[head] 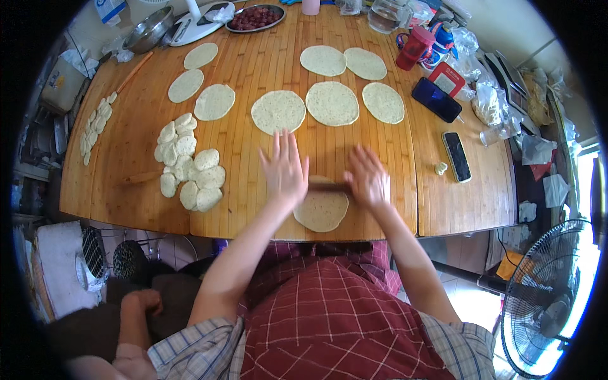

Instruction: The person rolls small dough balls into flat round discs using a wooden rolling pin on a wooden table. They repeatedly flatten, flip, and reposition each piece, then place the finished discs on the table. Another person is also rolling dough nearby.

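A blurred rolling pin (pixel 327 187) lies across a flat dough round (pixel 321 211) near the table's front edge. My left hand (pixel 286 168) is spread flat at the pin's left end, fingers pointing away from me. At its right end is my right hand (pixel 368 175), palm down with the fingers extended. Neither hand is closed round the pin; both palms cover its ends. Just beyond my left fingertips lies a rolled dough round (pixel 278 112), with another dough round (pixel 332 103) beside it. Several more rounds are spread farther back. To the left sits a cluster of small dough pieces (pixel 184 161).
On the right are a phone (pixel 456 156), a dark phone (pixel 436 100), a small dough lump (pixel 441 168) and a red cup (pixel 414 48). A plate of dark red filling (pixel 255 18) and a scale (pixel 202 23) stand at the back. Another person's arm (pixel 135 313) is at lower left.
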The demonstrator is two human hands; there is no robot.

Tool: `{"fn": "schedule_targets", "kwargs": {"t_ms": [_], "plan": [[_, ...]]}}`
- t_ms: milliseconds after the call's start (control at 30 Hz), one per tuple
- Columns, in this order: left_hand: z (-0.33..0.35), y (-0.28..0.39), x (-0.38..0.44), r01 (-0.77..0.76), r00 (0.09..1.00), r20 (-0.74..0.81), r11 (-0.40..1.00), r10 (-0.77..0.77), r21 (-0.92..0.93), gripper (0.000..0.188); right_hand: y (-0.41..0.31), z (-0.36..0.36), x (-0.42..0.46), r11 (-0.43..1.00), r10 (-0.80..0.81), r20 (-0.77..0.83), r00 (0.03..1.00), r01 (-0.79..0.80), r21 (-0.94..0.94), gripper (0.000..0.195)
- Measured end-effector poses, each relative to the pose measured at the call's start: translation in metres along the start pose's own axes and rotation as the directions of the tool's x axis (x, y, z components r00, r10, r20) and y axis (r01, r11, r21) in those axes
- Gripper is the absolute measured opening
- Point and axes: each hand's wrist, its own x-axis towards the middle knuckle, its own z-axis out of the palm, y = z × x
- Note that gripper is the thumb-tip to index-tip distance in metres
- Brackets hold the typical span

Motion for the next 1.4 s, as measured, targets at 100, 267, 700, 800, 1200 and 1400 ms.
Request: {"fn": "schedule_targets", "kwargs": {"t_ms": [100, 267, 700, 800, 1200, 1400], "plan": [[0.013, -0.007, -0.003, -0.060, 0.997, 0.038, 0.997, 0.062, -0.043, 0.067, 0.003, 0.008, 0.012, 0.995, 0.078, 0.056, 0.995, -0.074, -0.073, 0.059], [-0.009, -0.008, -0.114, -0.173, 0.971, 0.101, 0.933, 0.215, -0.315, 0.073, -0.046, -0.036, -0.086, 0.994, -0.019, 0.257, 0.966, -0.010, 0.110, 0.071], [-0.007, 0.019, -0.058, -0.182, 0.983, -0.027, 0.947, 0.181, -0.264, 0.050, -0.066, -0.037, -0.098, 0.978, 0.181, 0.203, 0.962, -0.199, 0.069, 0.063], [-0.002, 0.022, -0.039, -0.063, 0.976, 0.187, 0.962, 0.116, -0.267, 0.033, -0.079, -0.056, -0.099, 0.983, 0.122, 0.122, 0.985, -0.137, 0.125, 0.038], [-0.046, -0.006, -0.082, 0.122, 0.990, 0.122, 0.892, -0.076, -0.436, 0.045, -0.062, -0.083, -0.094, 0.945, -0.274, 0.167, 0.947, 0.232, 0.232, 0.034], [-0.004, -0.005, -0.011, -0.009, 1.000, -0.005, 1.000, 0.009, 0.019, 0.067, -0.009, 0.000, -0.025, 0.999, -0.051, 0.068, 0.996, 0.050, 0.022, 0.055]]}}
